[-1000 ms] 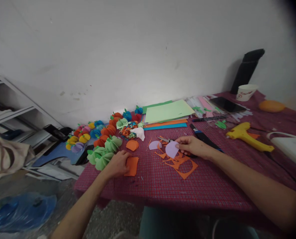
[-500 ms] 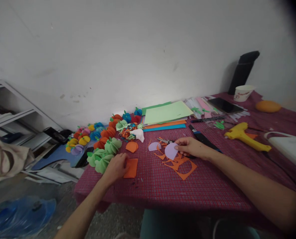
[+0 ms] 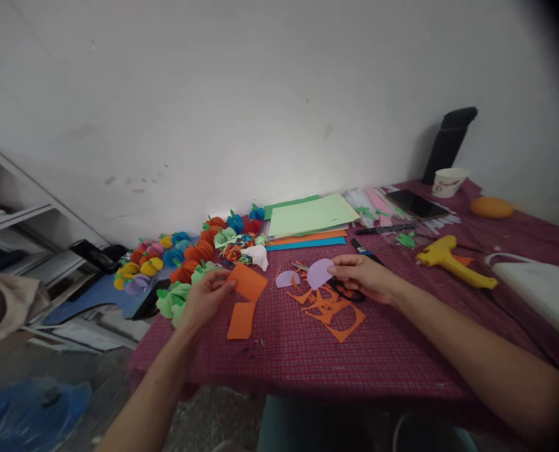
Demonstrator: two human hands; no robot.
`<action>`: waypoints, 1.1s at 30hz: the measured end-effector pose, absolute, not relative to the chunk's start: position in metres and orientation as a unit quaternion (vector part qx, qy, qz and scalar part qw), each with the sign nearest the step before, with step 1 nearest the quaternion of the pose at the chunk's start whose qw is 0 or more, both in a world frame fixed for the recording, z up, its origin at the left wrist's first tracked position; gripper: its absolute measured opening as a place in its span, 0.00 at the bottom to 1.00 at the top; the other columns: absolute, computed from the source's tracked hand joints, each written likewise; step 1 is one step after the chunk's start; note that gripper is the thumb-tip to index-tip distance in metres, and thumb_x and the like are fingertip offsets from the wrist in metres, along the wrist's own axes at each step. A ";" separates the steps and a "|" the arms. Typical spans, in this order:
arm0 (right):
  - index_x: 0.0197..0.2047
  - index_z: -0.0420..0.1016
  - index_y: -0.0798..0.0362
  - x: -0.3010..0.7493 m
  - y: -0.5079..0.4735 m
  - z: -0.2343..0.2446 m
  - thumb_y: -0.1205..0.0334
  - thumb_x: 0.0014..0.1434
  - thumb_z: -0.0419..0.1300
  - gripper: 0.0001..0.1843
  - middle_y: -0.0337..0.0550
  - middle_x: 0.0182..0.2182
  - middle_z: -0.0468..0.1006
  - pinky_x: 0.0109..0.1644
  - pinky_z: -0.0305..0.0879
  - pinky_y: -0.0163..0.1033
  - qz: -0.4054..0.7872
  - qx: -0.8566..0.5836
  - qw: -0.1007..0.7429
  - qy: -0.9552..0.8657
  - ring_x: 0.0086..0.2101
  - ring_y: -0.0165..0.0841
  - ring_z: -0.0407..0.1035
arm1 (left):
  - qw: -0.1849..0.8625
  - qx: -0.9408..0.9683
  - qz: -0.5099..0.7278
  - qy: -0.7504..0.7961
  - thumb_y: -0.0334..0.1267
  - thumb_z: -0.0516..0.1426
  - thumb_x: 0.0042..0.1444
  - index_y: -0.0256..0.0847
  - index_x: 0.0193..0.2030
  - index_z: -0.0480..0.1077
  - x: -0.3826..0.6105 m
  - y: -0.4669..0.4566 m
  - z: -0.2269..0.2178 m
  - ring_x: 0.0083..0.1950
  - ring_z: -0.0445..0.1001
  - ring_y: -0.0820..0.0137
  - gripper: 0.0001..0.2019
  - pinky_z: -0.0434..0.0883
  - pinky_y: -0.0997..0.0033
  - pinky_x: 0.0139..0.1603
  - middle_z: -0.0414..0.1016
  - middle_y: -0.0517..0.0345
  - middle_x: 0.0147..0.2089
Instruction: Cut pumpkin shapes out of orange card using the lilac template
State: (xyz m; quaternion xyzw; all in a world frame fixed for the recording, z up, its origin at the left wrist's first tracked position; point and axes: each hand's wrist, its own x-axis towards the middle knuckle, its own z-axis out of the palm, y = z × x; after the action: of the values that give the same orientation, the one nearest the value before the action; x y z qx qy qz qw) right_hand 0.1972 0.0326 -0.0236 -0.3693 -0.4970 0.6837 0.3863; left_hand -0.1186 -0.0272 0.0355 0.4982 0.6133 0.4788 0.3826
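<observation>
My left hand (image 3: 206, 297) pinches an orange paper piece (image 3: 248, 282) and holds it just above the red checked tablecloth (image 3: 307, 351). A second orange paper piece (image 3: 241, 321) lies flat below it. My right hand (image 3: 361, 275) grips a lilac paper shape (image 3: 319, 274) over a heap of orange paper offcuts (image 3: 333, 307). Another lilac piece (image 3: 286, 279) lies between my hands, with scissors (image 3: 302, 267) just behind it.
Coloured paper pumpkins (image 3: 185, 257) line the table's left edge. Stacked paper sheets (image 3: 307, 216), a yellow glue gun (image 3: 448, 257), a phone (image 3: 413, 203), a paper cup (image 3: 448, 182) and a white bag (image 3: 537, 289) lie further back and right. Shelves (image 3: 20, 220) stand left.
My left hand has lifted one orange piece off the table, leaving another flat below. My right hand has raised the lilac shape slightly. The camera has shifted.
</observation>
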 end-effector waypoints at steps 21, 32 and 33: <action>0.24 0.70 0.54 0.180 0.029 -0.031 0.55 0.39 0.67 0.13 0.34 0.20 0.70 0.25 0.57 0.29 0.604 -0.436 0.512 -0.428 0.21 0.24 0.62 | 0.484 0.483 0.551 0.478 0.46 0.56 0.48 0.38 0.32 0.68 0.022 0.015 -0.028 0.22 0.65 0.78 0.12 0.61 0.80 0.24 0.70 0.63 0.24; 0.25 0.70 0.55 0.176 0.027 -0.031 0.52 0.38 0.66 0.16 0.33 0.17 0.66 0.16 0.47 0.27 0.561 -0.495 0.497 -0.440 0.16 0.21 0.55 | 0.512 0.495 0.546 0.441 0.42 0.53 0.52 0.39 0.42 0.70 0.022 0.014 -0.035 0.36 0.72 0.72 0.13 0.66 0.77 0.32 0.75 0.55 0.39; 0.25 0.70 0.55 0.176 0.028 -0.032 0.52 0.39 0.66 0.16 0.33 0.17 0.67 0.16 0.48 0.27 0.559 -0.495 0.500 -0.440 0.17 0.22 0.55 | 0.514 0.497 0.545 0.438 0.41 0.52 0.52 0.39 0.43 0.70 0.022 0.014 -0.035 0.36 0.73 0.72 0.13 0.66 0.76 0.32 0.75 0.55 0.39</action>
State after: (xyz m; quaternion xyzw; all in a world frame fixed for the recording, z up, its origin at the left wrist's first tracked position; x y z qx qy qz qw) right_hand 0.1762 0.0275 -0.0317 -0.4947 -0.4398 0.5587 0.4997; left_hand 0.0217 0.0136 -0.0350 0.4968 0.4382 0.5445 0.5144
